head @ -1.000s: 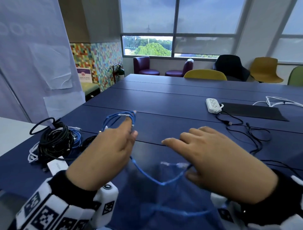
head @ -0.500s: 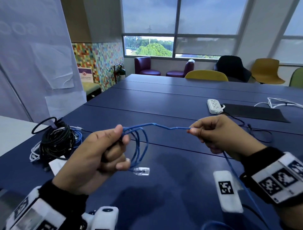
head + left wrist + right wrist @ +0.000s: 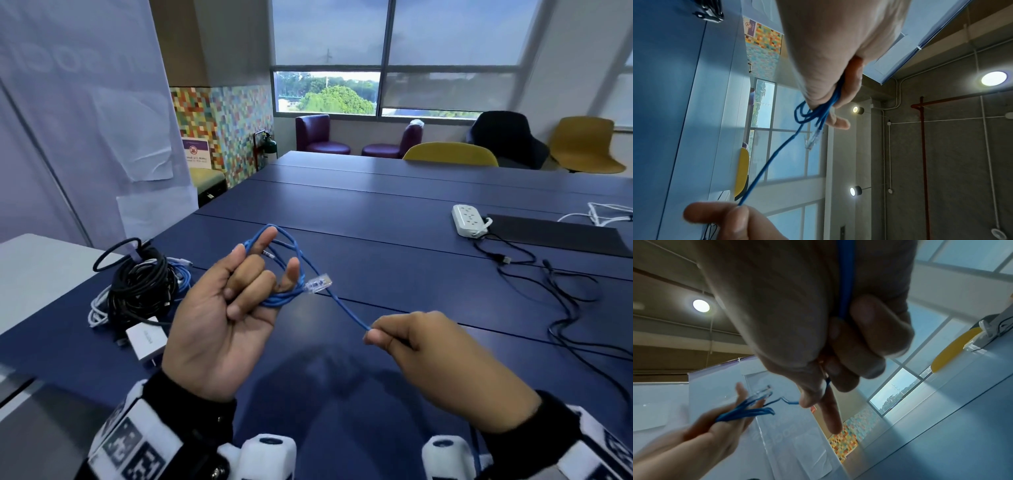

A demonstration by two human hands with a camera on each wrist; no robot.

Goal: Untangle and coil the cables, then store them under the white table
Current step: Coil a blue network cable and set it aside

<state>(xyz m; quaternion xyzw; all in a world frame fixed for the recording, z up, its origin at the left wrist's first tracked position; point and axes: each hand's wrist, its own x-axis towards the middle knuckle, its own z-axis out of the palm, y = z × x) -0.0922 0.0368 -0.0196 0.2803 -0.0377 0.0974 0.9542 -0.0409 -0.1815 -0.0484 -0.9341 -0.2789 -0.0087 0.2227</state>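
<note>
Fingers of the left hand [image 3: 219, 318], palm up at centre frame, hold blue cable [image 3: 284, 270] loops wound between thumb and little finger; the right hand [image 3: 442, 356] pinches its free run lower right.

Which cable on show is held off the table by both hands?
The blue cable: looped over the left hand, pinched by the right hand. The black ones lie on the table.

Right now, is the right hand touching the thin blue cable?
Touching. The head view shows the right hand pinching the thin blue cable between thumb and fingertips.
</note>
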